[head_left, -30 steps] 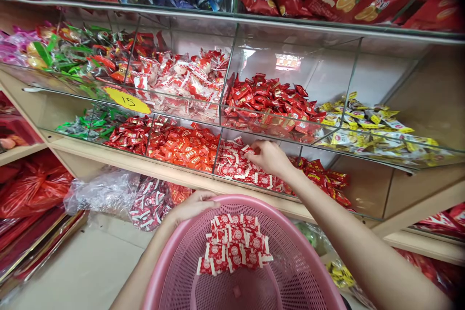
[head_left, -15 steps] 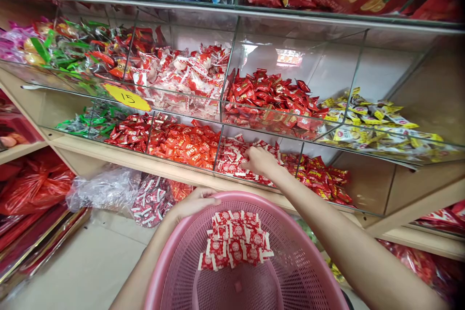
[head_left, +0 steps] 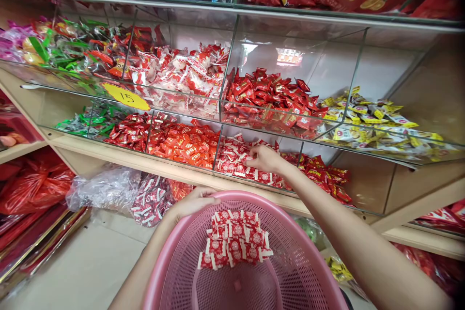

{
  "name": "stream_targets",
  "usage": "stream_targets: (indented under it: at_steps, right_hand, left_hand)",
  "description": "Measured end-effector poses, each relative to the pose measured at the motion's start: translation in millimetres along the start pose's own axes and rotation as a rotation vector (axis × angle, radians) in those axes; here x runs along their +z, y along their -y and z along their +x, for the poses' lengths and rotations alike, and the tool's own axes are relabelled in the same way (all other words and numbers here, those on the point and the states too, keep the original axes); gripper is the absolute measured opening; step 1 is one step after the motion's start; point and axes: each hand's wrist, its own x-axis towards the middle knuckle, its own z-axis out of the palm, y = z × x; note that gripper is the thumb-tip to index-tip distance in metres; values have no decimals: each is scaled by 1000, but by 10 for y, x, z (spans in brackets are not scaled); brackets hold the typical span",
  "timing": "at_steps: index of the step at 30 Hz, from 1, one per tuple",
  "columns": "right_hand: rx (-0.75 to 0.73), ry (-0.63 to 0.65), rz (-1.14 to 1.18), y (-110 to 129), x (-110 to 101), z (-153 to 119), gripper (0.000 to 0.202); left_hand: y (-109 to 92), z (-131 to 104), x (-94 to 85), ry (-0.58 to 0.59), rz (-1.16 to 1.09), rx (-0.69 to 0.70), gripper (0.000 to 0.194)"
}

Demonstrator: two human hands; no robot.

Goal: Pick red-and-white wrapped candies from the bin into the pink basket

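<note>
One red bag (head_left: pixel 39 186) sits low at the far left, with a clear bag (head_left: pixel 103 189) to its right, under the lower shelf (head_left: pixel 174 170). Higher up hangs a yellow tag (head_left: pixel 126 97) marked 15. Orange-red sweets (head_left: pixel 192 147) lie heaped on the lower shelf, and below them the left hand (head_left: pixel 194 202) clasps a pink basket (head_left: pixel 250 195), its fingers over the rim's far left part. Inside the basket, toward its far side, red-and-white sweets (head_left: pixel 234 240) lie in rows. Above the basket, the right hand (head_left: pixel 267 159) is at a heap of loose sweets (head_left: pixel 234 152), also red and white, on the lower shelf; its thumb and fingers bend toward each other, and whether they pinch a sweet I cannot tell. Right of that hand, red packets (head_left: pixel 327 180) lie on the same shelf. Farthest right, one level up, yellow-and-white sweets (head_left: pixel 374 112) lie spread out.
</note>
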Motion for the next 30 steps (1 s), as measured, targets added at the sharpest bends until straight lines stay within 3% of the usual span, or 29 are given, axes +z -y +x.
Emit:
stream_targets:
  at_steps: [4, 7, 11, 16, 30]
  right_hand:
    - [-85, -179, 60, -5, -213, -286, 29]
    - [-231, -270, 152, 65, -236, -554, 25]
    - [-407, -82, 208, 199, 91, -827, 18]
    - [-405, 37, -130, 341, 535, -955, 14]
    - [-338, 3, -296, 416, 823, -980, 9]
  left_hand:
    - [-47, 0, 9, 11, 23, 24, 30]
    - [-57, 7, 13, 15, 31, 14, 31]
    - [-48, 8, 20, 15, 25, 21, 31]
    - [-58, -1, 24, 12, 16, 17, 31]
    - [-32, 11, 26, 18, 10, 30, 30]
